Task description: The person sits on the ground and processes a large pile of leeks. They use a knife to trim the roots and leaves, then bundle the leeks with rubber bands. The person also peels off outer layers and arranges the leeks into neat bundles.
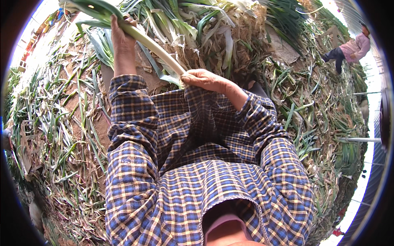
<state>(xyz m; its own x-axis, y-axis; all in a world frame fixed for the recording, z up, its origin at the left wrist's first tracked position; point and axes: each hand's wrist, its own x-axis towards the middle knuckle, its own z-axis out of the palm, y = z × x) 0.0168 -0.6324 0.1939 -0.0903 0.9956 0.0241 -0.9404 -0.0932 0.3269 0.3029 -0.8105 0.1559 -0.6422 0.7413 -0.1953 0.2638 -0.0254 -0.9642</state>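
Observation:
A long green onion (154,47) with a pale stalk slants across in front of me, its dark green leaves toward the upper left. My left hand (122,33) is closed round it where the leaves meet the stalk. At the lower, white end, my right hand (203,78) is closed with thumb and fingers pinching the stalk's tip. A strip of leaf (166,78) hangs below the stalk near my right hand. Just beyond my hands lies a big heap of green onions (221,37) with dry, brownish outer leaves.
Loose leaves and peelings (69,139) cover the soil on both sides. More dark green leaves (283,20) lie at the upper right. A person in a pink top (356,49) is at the far right. A small crate (28,129) sits at the left edge.

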